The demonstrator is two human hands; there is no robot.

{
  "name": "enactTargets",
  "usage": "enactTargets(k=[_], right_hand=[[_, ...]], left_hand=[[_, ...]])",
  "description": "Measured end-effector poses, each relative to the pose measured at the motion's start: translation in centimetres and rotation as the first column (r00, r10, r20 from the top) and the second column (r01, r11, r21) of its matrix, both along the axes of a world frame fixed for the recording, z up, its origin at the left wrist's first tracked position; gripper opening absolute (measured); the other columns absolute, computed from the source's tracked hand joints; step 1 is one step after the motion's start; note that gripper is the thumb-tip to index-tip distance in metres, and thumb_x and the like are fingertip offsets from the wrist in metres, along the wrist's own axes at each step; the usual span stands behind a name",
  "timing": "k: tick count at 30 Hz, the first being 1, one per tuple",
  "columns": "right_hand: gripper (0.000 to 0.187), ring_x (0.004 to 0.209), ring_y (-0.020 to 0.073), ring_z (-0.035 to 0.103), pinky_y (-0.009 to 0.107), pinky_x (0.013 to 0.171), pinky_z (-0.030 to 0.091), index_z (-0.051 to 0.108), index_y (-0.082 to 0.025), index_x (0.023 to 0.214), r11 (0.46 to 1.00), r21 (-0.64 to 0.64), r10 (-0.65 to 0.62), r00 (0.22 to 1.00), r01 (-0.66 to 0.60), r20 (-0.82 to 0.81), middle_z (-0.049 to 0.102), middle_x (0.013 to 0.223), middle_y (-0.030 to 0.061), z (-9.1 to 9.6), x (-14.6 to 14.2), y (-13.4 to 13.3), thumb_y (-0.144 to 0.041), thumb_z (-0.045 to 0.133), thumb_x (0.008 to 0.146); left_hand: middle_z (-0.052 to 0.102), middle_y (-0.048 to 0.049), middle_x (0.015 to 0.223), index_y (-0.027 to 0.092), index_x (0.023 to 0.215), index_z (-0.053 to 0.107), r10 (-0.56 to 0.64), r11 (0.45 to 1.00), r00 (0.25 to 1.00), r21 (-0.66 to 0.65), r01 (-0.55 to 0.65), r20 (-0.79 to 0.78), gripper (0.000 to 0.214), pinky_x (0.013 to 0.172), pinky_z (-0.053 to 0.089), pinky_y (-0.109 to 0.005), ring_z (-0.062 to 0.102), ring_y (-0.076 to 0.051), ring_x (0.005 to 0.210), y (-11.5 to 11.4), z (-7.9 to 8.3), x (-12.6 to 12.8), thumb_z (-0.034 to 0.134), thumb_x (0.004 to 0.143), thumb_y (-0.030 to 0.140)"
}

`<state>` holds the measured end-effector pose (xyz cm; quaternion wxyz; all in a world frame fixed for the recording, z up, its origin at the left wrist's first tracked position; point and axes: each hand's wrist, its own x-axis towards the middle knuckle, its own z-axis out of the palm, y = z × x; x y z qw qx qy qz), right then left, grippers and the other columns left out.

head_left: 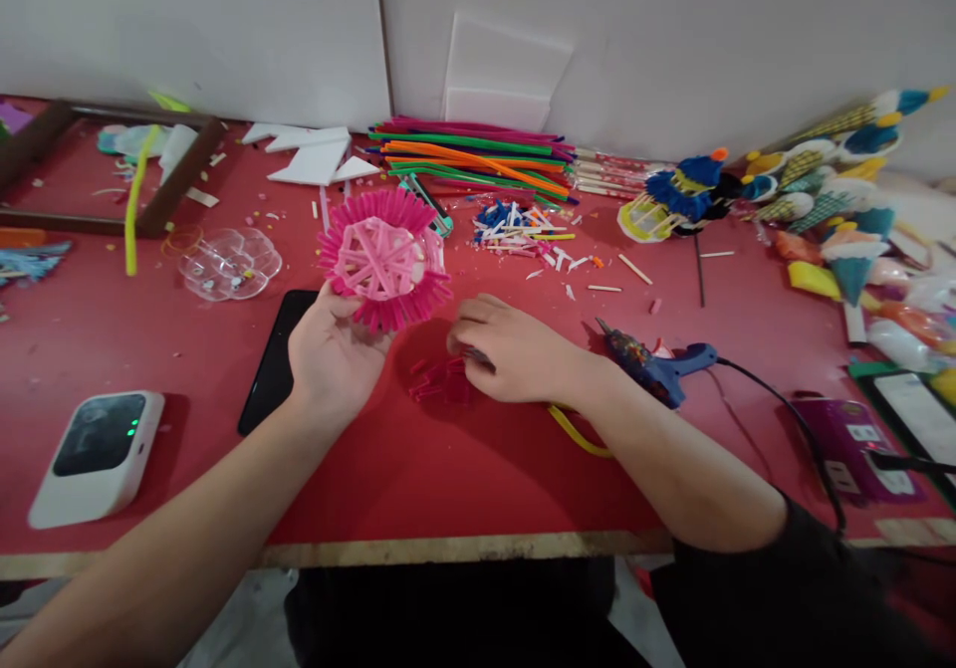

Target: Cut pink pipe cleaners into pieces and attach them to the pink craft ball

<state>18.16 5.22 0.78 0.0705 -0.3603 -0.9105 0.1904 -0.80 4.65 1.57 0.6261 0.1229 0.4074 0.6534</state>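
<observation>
My left hand grips the lower edge of a pink round piece built from straw bits and holds it tilted just above the red table. My right hand rests palm down on the table, fingers curled over a small heap of dark pink straw pieces. Whether the fingers pinch one of those pieces is hidden.
A blue glue gun lies right of my right wrist, cord trailing right. A black phone lies under my left hand. A white device sits front left. Coloured straws, cut bits and craft birds fill the back.
</observation>
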Motion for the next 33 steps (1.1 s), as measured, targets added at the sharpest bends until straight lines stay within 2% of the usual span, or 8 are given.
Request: enactTargets(k=[9, 12, 15, 17, 19, 24, 29, 33], right_hand=[[0.013, 0.096, 0.0258, 0.055, 0.041, 0.092, 0.045, 0.070, -0.014, 0.087, 0.999, 0.035, 0.039, 0.999, -0.040, 0.013, 0.064, 0.101, 0.0131, -1.1, -0.3, 0.0, -0.014, 0.058, 0.083], [0.008, 0.098, 0.0246, 0.056, 0.040, 0.093, 0.045, 0.068, -0.016, 0.081, 0.999, 0.006, 0.049, 0.994, -0.049, -0.097, 0.065, 0.101, 0.0122, -1.1, -0.3, 0.2, -0.014, 0.061, 0.082], [0.006, 0.088, 0.0191, 0.059, 0.034, 0.085, 0.048, 0.066, -0.017, 0.081, 0.993, -0.117, -0.014, 0.950, -0.024, -0.311, 0.067, 0.092, 0.0074, -0.9, 0.1, 0.5, -0.013, 0.062, 0.080], [0.005, 0.077, 0.0146, 0.060, 0.029, 0.075, 0.049, 0.064, -0.018, 0.082, 0.974, -0.227, -0.132, 0.872, 0.024, -0.471, 0.067, 0.085, 0.0033, -0.8, 0.4, 0.5, -0.013, 0.062, 0.081], [0.004, 0.070, 0.0116, 0.059, 0.025, 0.067, 0.049, 0.062, -0.019, 0.082, 0.940, -0.335, -0.265, 0.746, 0.060, -0.611, 0.066, 0.080, 0.0004, -0.6, 0.8, 0.6, -0.015, 0.062, 0.082], [0.009, 0.062, 0.0099, 0.062, 0.023, 0.057, 0.050, 0.065, -0.019, 0.078, 0.880, -0.465, -0.376, 0.459, -0.093, -0.805, 0.067, 0.071, -0.0016, -0.2, 1.7, 1.1, -0.020, 0.074, 0.078], [0.021, 0.055, 0.0089, 0.061, 0.023, 0.052, 0.052, 0.063, -0.022, 0.079, 0.796, -0.600, -0.571, 0.235, -0.077, -0.787, 0.066, 0.064, -0.0044, -0.4, 1.3, 2.0, -0.036, 0.079, 0.079], [0.030, 0.062, 0.0105, 0.064, 0.025, 0.056, 0.055, 0.059, -0.022, 0.082, 0.762, -0.648, -0.638, 0.166, -0.007, -0.752, 0.067, 0.071, -0.0037, -0.7, 0.9, 2.2, -0.044, 0.079, 0.079]], left_hand=[[0.063, 0.0022, 0.071, 0.024, 0.077, 0.061, 0.006, 1.000, 1.000, -0.008, -0.006, 0.007, 0.025, 0.061, 0.050, -0.025, 0.059, -0.014, 0.065, -0.2, 0.1, -0.1, 0.054, 0.062, 0.005], [0.065, 0.0018, 0.073, 0.024, 0.078, 0.060, 0.010, 1.000, 1.000, -0.007, -0.010, -0.002, 0.024, 0.063, 0.050, -0.026, 0.060, -0.015, 0.067, 0.0, 0.0, -0.3, 0.054, 0.063, 0.006], [0.064, 0.0010, 0.071, 0.022, 0.074, 0.059, 0.032, 0.999, 0.999, 0.005, -0.031, -0.013, 0.019, 0.064, 0.051, -0.027, 0.059, -0.015, 0.066, 0.2, 0.0, -0.3, 0.054, 0.064, 0.007], [0.064, 0.0013, 0.069, 0.022, 0.075, 0.060, 0.037, 0.999, 0.999, 0.006, -0.037, -0.009, 0.020, 0.063, 0.051, -0.026, 0.058, -0.014, 0.063, 0.2, 0.1, -0.3, 0.055, 0.063, 0.007], [0.065, 0.0014, 0.069, 0.022, 0.078, 0.061, 0.027, 1.000, 1.000, -0.009, -0.027, 0.006, 0.023, 0.061, 0.052, -0.025, 0.059, -0.014, 0.063, 0.1, 0.2, -0.3, 0.056, 0.061, 0.007], [0.068, 0.0018, 0.069, 0.023, 0.088, 0.064, -0.002, 0.999, 1.000, -0.048, 0.002, -0.006, 0.033, 0.054, 0.050, -0.022, 0.062, -0.014, 0.061, -0.3, 0.4, -0.2, 0.059, 0.059, 0.007], [0.072, 0.0030, 0.079, 0.025, 0.096, 0.064, -0.103, 0.994, 0.994, 0.038, 0.105, -0.035, 0.039, 0.065, 0.054, -0.023, 0.067, -0.014, 0.073, -0.4, 0.1, 0.0, 0.064, 0.062, 0.005], [0.073, 0.0033, 0.088, 0.024, 0.094, 0.065, -0.201, 0.969, 0.975, 0.128, 0.211, -0.092, 0.032, 0.068, 0.053, -0.023, 0.068, -0.013, 0.078, -0.5, -0.6, 0.0, 0.076, 0.066, 0.013]])
